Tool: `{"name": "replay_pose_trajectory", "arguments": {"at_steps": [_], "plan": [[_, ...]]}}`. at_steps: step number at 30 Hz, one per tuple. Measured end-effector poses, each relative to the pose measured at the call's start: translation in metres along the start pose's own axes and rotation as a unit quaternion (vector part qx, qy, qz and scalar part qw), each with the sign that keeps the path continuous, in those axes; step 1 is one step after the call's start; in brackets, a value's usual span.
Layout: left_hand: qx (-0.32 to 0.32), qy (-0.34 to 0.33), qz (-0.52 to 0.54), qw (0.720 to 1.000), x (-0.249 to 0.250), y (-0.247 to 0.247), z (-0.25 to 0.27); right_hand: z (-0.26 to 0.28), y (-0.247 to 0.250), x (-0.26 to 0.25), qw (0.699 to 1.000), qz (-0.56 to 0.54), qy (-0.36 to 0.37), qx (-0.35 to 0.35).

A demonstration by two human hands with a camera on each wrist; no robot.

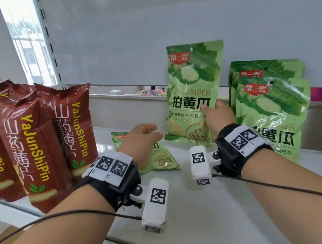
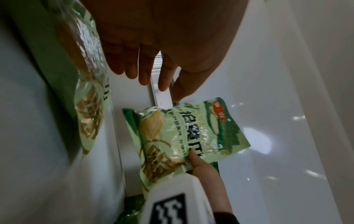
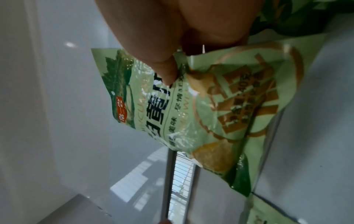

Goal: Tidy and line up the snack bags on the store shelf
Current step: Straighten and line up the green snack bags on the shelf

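Cucumber snack bag stands upright, just left of the standing cucumber bags, right hand pinching its right edge. Left hand hovers spread over a flat bag. Risk: the one-edge pinch may let it topple leftward.

Cucumber snack bags pale green, dark green leaf and cucumber-slice print, black lettering, red logo. Yam snack bags dark red, yellow lettering, green leaf motif. Shelf white. Wristbands black, black-and-white square markers.
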State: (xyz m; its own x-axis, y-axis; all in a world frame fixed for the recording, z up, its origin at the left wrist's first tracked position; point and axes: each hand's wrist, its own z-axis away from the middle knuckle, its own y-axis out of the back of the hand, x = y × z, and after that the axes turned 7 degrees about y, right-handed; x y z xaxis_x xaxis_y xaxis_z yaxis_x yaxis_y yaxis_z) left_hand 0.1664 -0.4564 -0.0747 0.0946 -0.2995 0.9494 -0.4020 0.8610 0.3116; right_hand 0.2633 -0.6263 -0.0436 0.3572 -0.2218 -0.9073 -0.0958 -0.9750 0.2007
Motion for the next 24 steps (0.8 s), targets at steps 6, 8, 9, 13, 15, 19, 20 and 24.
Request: {"name": "replay_pose_trajectory", "arguments": {"at_steps": [6,8,9,13,15,19,20,24], "plan": [[-0.002,-0.011,0.047,0.999,0.021,-0.014,-0.006,0.019,0.032,-0.009,0.994,-0.099,0.033,-0.035],[-0.012,-0.032,0.098,0.995,0.03,-0.019,-0.006,0.026,0.039,-0.009,0.99,-0.126,0.019,-0.067],[-0.022,-0.041,0.134,0.99,0.035,-0.021,-0.006,0.029,0.042,-0.008,0.987,-0.142,0.009,-0.081],[-0.039,-0.061,0.25,0.966,0.051,-0.027,-0.004,0.04,0.052,-0.011,0.979,-0.164,0.006,-0.12],[-0.04,-0.067,0.244,0.967,0.051,-0.029,-0.002,0.044,0.058,-0.017,0.976,-0.182,0.019,-0.114],[-0.078,-0.062,0.248,0.964,0.047,-0.032,0.008,0.041,0.068,-0.034,0.979,-0.193,0.031,-0.058],[-0.084,-0.067,0.248,0.963,0.048,-0.032,0.01,0.04,0.069,-0.038,0.98,-0.191,0.034,-0.047],[-0.083,-0.099,0.31,0.942,0.061,-0.027,0.019,0.045,0.068,-0.048,0.979,-0.198,0.028,-0.048]]}}
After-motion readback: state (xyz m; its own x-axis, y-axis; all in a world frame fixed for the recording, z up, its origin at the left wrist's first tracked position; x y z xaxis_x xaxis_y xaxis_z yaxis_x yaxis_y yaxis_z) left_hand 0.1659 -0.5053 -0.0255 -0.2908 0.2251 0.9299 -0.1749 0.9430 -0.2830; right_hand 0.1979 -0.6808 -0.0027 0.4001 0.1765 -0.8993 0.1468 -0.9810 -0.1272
